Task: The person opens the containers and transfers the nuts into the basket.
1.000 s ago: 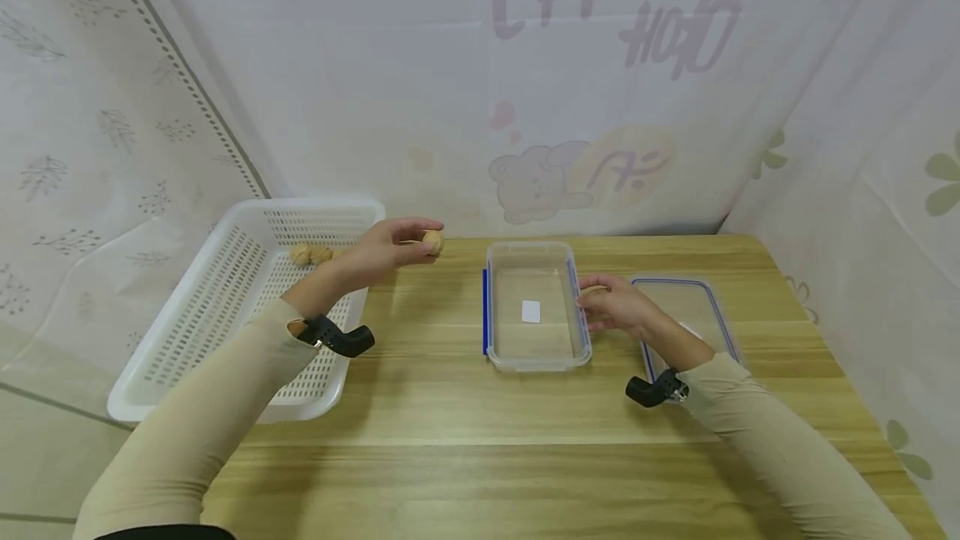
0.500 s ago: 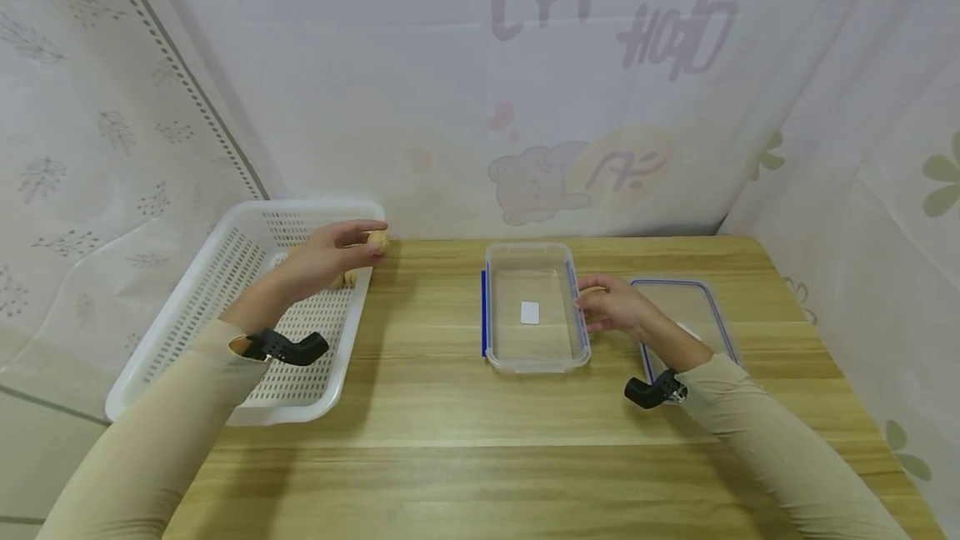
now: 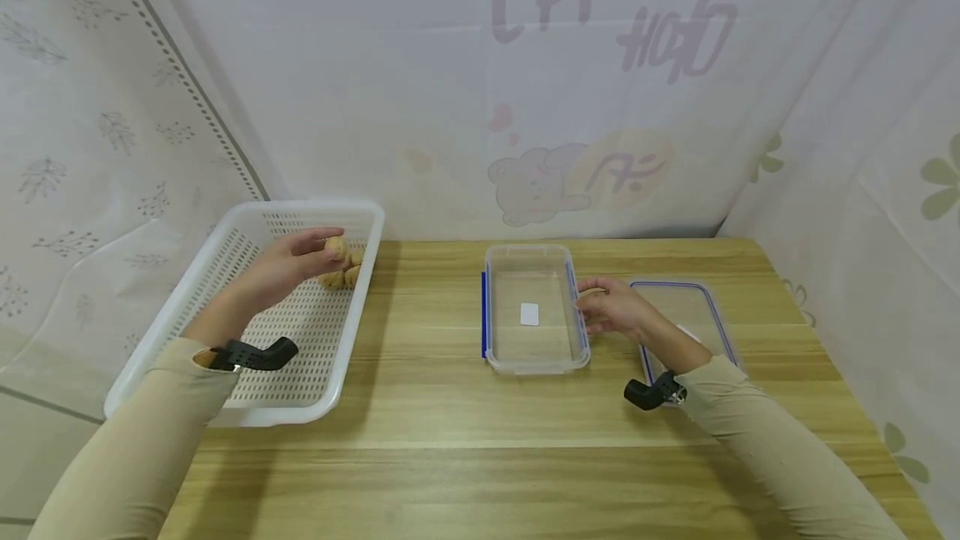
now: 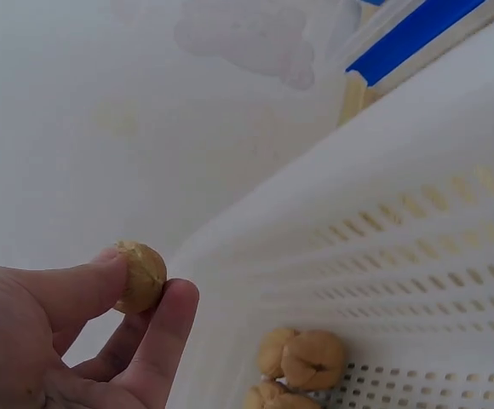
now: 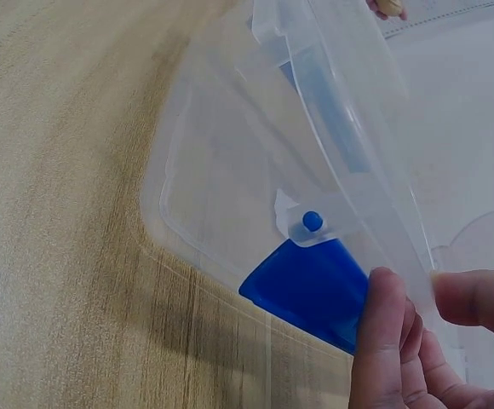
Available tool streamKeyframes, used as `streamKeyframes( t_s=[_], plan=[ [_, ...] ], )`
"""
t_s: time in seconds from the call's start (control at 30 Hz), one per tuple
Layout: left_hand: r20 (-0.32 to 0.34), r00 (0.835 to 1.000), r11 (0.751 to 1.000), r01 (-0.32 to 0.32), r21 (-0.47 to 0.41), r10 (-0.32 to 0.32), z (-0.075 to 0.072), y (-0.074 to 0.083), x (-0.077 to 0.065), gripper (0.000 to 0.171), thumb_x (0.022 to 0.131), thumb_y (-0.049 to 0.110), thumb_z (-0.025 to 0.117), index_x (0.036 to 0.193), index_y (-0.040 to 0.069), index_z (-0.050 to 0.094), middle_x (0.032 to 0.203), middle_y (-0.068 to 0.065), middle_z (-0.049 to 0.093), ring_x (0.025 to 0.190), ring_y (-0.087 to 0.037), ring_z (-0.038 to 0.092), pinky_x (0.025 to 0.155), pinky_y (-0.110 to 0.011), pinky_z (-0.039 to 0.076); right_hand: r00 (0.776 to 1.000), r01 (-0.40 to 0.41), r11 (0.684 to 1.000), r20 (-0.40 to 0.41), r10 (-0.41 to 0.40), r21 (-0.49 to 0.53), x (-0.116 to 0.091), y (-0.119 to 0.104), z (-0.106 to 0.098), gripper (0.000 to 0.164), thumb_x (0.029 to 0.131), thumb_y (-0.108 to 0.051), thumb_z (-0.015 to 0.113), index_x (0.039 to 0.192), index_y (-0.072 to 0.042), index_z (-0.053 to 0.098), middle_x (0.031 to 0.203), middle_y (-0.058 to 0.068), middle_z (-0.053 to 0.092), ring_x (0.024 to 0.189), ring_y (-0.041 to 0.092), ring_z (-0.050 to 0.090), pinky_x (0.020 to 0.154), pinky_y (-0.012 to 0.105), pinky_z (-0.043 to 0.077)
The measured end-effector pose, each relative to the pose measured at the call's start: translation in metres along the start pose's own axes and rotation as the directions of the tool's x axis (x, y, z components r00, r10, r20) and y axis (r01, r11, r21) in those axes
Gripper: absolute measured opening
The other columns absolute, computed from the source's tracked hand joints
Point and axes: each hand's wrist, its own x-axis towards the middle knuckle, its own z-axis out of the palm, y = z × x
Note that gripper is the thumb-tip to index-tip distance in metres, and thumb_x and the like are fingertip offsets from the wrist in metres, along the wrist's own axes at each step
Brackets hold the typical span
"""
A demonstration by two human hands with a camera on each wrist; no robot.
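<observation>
My left hand [image 3: 281,269] pinches a walnut [image 4: 140,277] between thumb and fingers, above the back right part of a white perforated basket [image 3: 341,373]. Several other walnuts [image 4: 311,358] lie together on the basket's floor, below the held one. My right hand [image 3: 611,305] grips the right wall of a clear plastic food container [image 3: 532,273], with fingers on the outer side by a blue latch [image 5: 311,290] and the thumb at the rim. The container stands uncovered on the wooden table, a white label visible at its bottom.
To the right of the container lies its clear lid [image 3: 678,298] with a blue seal, partly under the right forearm. A printed white cloth [image 3: 420,107] hangs behind the wooden table [image 3: 465,473]. Each wrist wears a black camera mount.
My left hand has carried the walnut leftward, from over the table back above the basket. The right hand and the container have stayed in place.
</observation>
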Motion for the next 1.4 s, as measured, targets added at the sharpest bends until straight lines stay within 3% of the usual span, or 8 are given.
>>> streamKeyframes(
  t_s=[0.23,0.53,0.7,0.8,0.9,1.03,1.13,1.4],
  plan=[
    [-0.035,0.999,1.000,0.025,0.013,-0.024,-0.012,-0.009,-0.003,0.059,0.109,0.024,0.052,0.160,0.005,0.028,0.154,-0.023,0.038,0.119,-0.011,0.062,0.118,-0.057,0.030,1.000,0.000,1.000,0.001,0.000,-0.005,0.002,0.003,-0.002,0.044,0.100,-0.003,0.058,0.138,0.011,0.041,0.106,0.015,0.066,0.085,0.016,0.067,0.071,0.029,0.061],
    [-0.049,0.993,0.993,0.111,0.032,-0.110,-0.021,-0.023,0.002,0.060,0.111,0.020,0.046,0.156,-0.011,0.023,0.151,-0.035,0.038,0.109,0.001,0.061,0.116,-0.047,0.035,1.000,-0.001,1.000,-0.001,0.001,-0.008,0.003,0.004,-0.002,0.044,0.100,-0.004,0.059,0.137,0.010,0.041,0.108,0.017,0.066,0.085,0.016,0.067,0.072,0.030,0.061],
    [-0.050,0.986,0.986,0.161,0.033,-0.160,-0.025,-0.035,0.004,0.054,0.111,0.015,0.043,0.150,-0.019,0.027,0.150,-0.035,0.039,0.104,0.005,0.060,0.113,-0.039,0.040,1.000,-0.003,1.000,-0.009,0.003,-0.006,0.003,0.002,-0.001,0.043,0.100,-0.004,0.059,0.137,0.010,0.041,0.107,0.015,0.067,0.084,0.015,0.066,0.071,0.029,0.061],
    [-0.079,0.979,0.981,0.191,0.025,-0.189,-0.027,-0.043,0.005,0.054,0.110,0.013,0.045,0.148,-0.021,0.028,0.141,-0.030,0.049,0.097,0.007,0.061,0.105,-0.029,0.048,1.000,-0.006,1.000,-0.011,0.006,-0.006,0.003,0.002,-0.001,0.043,0.100,-0.004,0.059,0.137,0.010,0.041,0.107,0.015,0.066,0.085,0.015,0.066,0.071,0.029,0.061],
    [-0.103,0.976,0.982,0.191,-0.011,-0.191,-0.029,-0.051,0.007,0.054,0.108,0.008,0.050,0.147,-0.022,0.028,0.124,-0.016,0.060,0.092,0.006,0.062,0.096,-0.022,0.053,1.000,-0.009,1.000,-0.012,0.009,-0.008,0.003,0.003,-0.001,0.043,0.100,-0.004,0.059,0.137,0.009,0.042,0.108,0.016,0.066,0.085,0.015,0.066,0.071,0.029,0.061],
    [-0.120,0.977,0.984,0.176,0.004,-0.174,-0.030,-0.060,0.010,0.055,0.105,0.004,0.053,0.145,-0.024,0.029,0.128,-0.027,0.058,0.091,0.005,0.063,0.093,-0.023,0.055,1.000,-0.012,1.000,-0.016,0.012,-0.008,0.003,0.003,-0.001,0.043,0.100,-0.004,0.059,0.137,0.009,0.042,0.108,0.016,0.066,0.085,0.015,0.066,0.071,0.029,0.061],
    [-0.145,0.967,0.973,0.220,0.072,-0.208,-0.027,-0.062,0.012,0.057,0.105,0.008,0.056,0.147,-0.022,0.031,0.142,-0.037,0.046,0.091,0.002,0.065,0.094,-0.027,0.056,1.000,-0.012,1.000,-0.013,0.011,-0.006,0.003,0.004,-0.001,0.044,0.100,-0.004,0.059,0.138,0.009,0.041,0.108,0.016,0.066,0.085,0.015,0.066,0.072,0.030,0.061],
    [-0.207,0.928,0.941,0.332,0.074,-0.311,-0.018,-0.061,0.017,0.057,0.102,0.006,0.060,0.145,-0.020,0.034,0.132,-0.032,0.055,0.084,-0.003,0.066,0.085,-0.029,0.059,1.000,-0.006,1.000,-0.009,0.006,-0.002,0.002,0.002,-0.001,0.043,0.100,-0.004,0.058,0.138,0.010,0.041,0.110,0.017,0.065,0.086,0.016,0.067,0.072,0.029,0.061]
  ],
)
